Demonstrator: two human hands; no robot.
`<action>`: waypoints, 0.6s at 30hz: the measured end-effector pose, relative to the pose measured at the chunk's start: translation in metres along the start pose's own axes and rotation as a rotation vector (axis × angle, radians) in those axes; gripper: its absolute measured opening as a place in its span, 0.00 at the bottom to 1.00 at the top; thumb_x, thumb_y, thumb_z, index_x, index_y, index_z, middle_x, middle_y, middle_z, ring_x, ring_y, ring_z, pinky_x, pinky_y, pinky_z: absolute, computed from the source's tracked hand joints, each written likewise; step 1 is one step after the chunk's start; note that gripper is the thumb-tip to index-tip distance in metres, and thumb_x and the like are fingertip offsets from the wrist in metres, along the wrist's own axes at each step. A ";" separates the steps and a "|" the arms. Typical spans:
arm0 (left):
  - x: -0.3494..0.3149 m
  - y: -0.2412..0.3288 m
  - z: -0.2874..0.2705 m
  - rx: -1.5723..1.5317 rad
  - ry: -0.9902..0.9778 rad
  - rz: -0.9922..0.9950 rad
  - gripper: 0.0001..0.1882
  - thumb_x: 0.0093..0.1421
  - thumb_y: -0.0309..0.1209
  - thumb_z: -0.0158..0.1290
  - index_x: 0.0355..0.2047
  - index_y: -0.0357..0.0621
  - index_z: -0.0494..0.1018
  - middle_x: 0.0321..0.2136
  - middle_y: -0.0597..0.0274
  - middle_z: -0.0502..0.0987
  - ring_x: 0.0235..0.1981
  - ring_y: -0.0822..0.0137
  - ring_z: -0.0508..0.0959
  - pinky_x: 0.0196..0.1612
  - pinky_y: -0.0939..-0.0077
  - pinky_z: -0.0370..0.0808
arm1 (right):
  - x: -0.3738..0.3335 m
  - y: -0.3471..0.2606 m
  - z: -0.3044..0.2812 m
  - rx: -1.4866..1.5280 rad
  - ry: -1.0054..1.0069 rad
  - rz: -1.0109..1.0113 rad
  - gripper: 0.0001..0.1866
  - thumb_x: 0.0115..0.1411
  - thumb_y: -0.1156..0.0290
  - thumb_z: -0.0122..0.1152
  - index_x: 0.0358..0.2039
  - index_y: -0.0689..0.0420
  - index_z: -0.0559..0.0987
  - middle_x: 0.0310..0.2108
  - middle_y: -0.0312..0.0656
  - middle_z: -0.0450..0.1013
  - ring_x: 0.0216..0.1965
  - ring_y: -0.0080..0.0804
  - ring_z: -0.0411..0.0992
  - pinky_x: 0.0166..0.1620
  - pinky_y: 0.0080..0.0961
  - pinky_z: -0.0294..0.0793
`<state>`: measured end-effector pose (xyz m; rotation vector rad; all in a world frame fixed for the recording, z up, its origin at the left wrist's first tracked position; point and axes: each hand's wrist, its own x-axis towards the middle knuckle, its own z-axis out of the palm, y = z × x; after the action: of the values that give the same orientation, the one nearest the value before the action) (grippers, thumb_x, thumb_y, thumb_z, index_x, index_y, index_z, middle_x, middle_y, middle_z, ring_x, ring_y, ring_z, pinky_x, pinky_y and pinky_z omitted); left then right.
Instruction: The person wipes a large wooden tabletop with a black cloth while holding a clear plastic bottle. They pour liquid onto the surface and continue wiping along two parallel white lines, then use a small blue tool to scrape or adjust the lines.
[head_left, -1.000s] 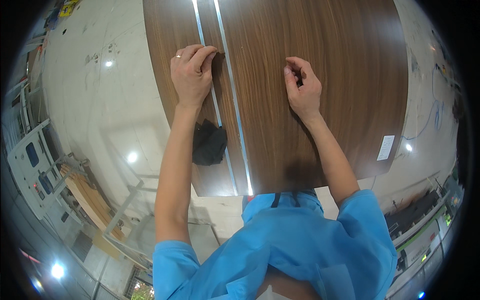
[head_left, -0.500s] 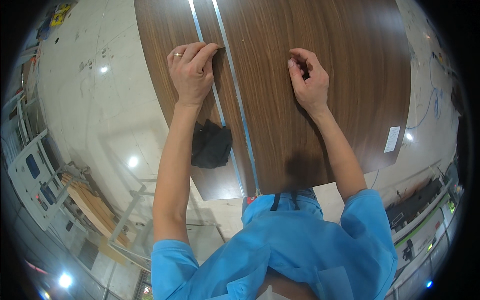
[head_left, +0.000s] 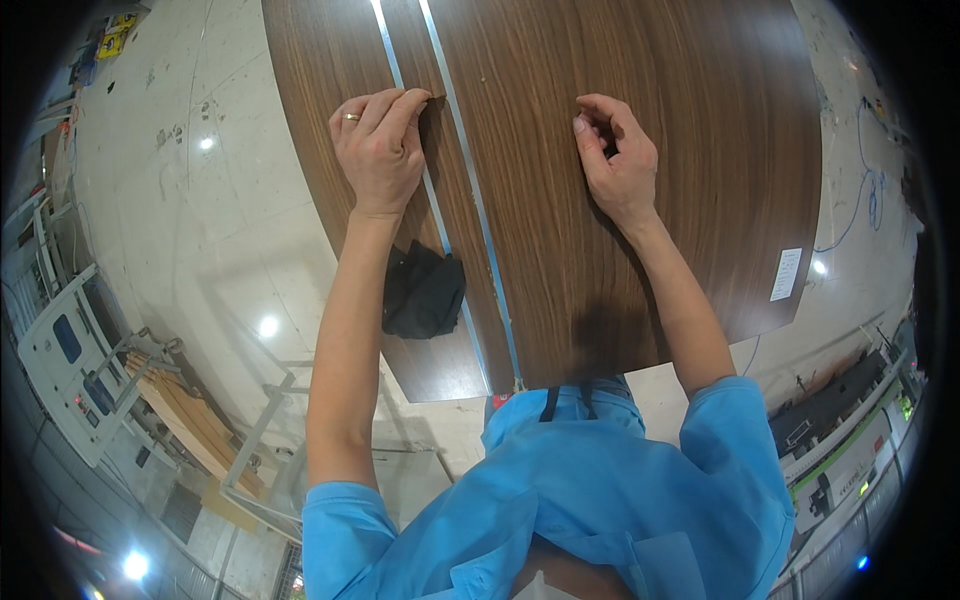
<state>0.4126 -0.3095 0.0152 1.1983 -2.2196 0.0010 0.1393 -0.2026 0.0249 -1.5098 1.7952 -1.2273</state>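
Observation:
A large dark wood-grain panel (head_left: pixel 700 150) lies under both hands, with two narrow shiny blue-silver strips (head_left: pixel 462 137) running along its left part. My left hand (head_left: pixel 378 150), with a ring on one finger, is closed in a pinch at the left strip. A small thin dark piece (head_left: pixel 437 97) pokes out of its fingertips toward the right strip. Well to the right, my right hand (head_left: pixel 620 160) hovers close over the panel. Its fingers are curled and its thumb is near the index finger; whatever they hold, if anything, is hidden.
A crumpled black cloth (head_left: pixel 425 290) lies across the left strip near the panel's front edge. A white label (head_left: pixel 786 274) is stuck at the right edge. On the pale floor to the left stand a metal frame (head_left: pixel 250 450) and long wooden boards (head_left: pixel 185 410). A blue hose (head_left: pixel 875 200) lies right.
My left hand has shifted slightly to the left and down, carrying the small dark piece a little away from the right strip. My right hand stays in place.

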 end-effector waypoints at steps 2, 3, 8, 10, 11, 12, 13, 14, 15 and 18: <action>0.000 0.000 0.000 0.006 -0.015 0.004 0.05 0.66 0.29 0.65 0.41 0.56 0.88 0.38 0.75 0.86 0.43 0.68 0.81 0.53 0.69 0.70 | 0.000 0.000 0.000 0.002 -0.004 0.010 0.13 0.69 0.75 0.65 0.53 0.58 0.82 0.37 0.37 0.81 0.33 0.23 0.76 0.37 0.22 0.78; 0.000 0.000 0.000 0.012 -0.018 0.006 0.05 0.66 0.29 0.65 0.41 0.56 0.88 0.38 0.75 0.86 0.43 0.68 0.81 0.53 0.69 0.70 | 0.000 0.000 0.000 0.001 -0.004 0.014 0.13 0.69 0.75 0.65 0.53 0.58 0.82 0.37 0.37 0.81 0.33 0.23 0.76 0.37 0.22 0.78; 0.001 0.000 0.000 0.019 -0.036 0.008 0.06 0.66 0.28 0.65 0.41 0.56 0.88 0.38 0.75 0.86 0.43 0.68 0.81 0.54 0.69 0.69 | 0.000 0.001 0.001 0.029 -0.004 0.025 0.12 0.69 0.74 0.65 0.52 0.58 0.82 0.38 0.37 0.81 0.33 0.23 0.76 0.37 0.22 0.77; 0.001 0.000 -0.001 0.007 -0.038 0.014 0.06 0.66 0.28 0.65 0.41 0.56 0.88 0.38 0.75 0.86 0.43 0.68 0.81 0.54 0.69 0.69 | 0.000 0.001 0.001 0.039 -0.007 0.030 0.12 0.69 0.74 0.65 0.52 0.58 0.82 0.38 0.37 0.81 0.33 0.23 0.76 0.37 0.22 0.77; 0.001 -0.001 -0.001 -0.001 -0.040 0.014 0.06 0.66 0.28 0.65 0.41 0.56 0.88 0.38 0.75 0.86 0.43 0.68 0.81 0.54 0.69 0.69 | 0.000 0.001 0.001 0.035 -0.003 0.020 0.12 0.69 0.74 0.65 0.52 0.58 0.82 0.38 0.37 0.81 0.33 0.23 0.76 0.37 0.22 0.77; 0.001 -0.001 -0.001 -0.002 -0.044 0.014 0.07 0.66 0.28 0.65 0.41 0.56 0.88 0.38 0.75 0.86 0.43 0.68 0.81 0.54 0.69 0.69 | 0.000 0.001 0.001 0.032 0.001 0.011 0.12 0.69 0.74 0.65 0.52 0.58 0.82 0.38 0.38 0.81 0.33 0.23 0.76 0.37 0.22 0.77; 0.001 -0.001 -0.002 -0.005 -0.048 0.013 0.07 0.66 0.28 0.65 0.41 0.56 0.88 0.39 0.75 0.86 0.43 0.68 0.81 0.54 0.69 0.69 | 0.000 0.001 0.001 0.029 0.006 0.001 0.12 0.70 0.74 0.65 0.52 0.58 0.82 0.38 0.38 0.81 0.33 0.23 0.76 0.37 0.22 0.77; 0.001 -0.001 -0.002 -0.009 -0.051 0.012 0.07 0.66 0.27 0.65 0.41 0.55 0.88 0.39 0.75 0.86 0.43 0.68 0.81 0.54 0.69 0.69 | 0.000 0.001 0.001 0.016 0.001 -0.004 0.12 0.70 0.74 0.65 0.52 0.58 0.82 0.38 0.38 0.81 0.33 0.23 0.76 0.37 0.22 0.77; 0.002 -0.001 -0.002 -0.010 -0.055 0.011 0.07 0.66 0.27 0.65 0.41 0.55 0.88 0.39 0.75 0.86 0.43 0.68 0.81 0.54 0.69 0.69 | 0.000 0.001 0.001 0.004 -0.004 -0.008 0.11 0.70 0.74 0.65 0.52 0.58 0.82 0.38 0.38 0.81 0.33 0.23 0.76 0.37 0.22 0.77; 0.002 -0.001 -0.002 -0.015 -0.063 0.011 0.07 0.66 0.27 0.65 0.41 0.55 0.88 0.38 0.75 0.86 0.43 0.68 0.81 0.54 0.69 0.69 | 0.000 0.000 0.000 -0.009 -0.012 -0.017 0.11 0.70 0.74 0.65 0.52 0.58 0.82 0.38 0.38 0.81 0.33 0.23 0.76 0.36 0.22 0.77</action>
<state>0.4134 -0.3106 0.0175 1.1928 -2.2768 -0.0491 0.1388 -0.2025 0.0249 -1.5376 1.7855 -1.2172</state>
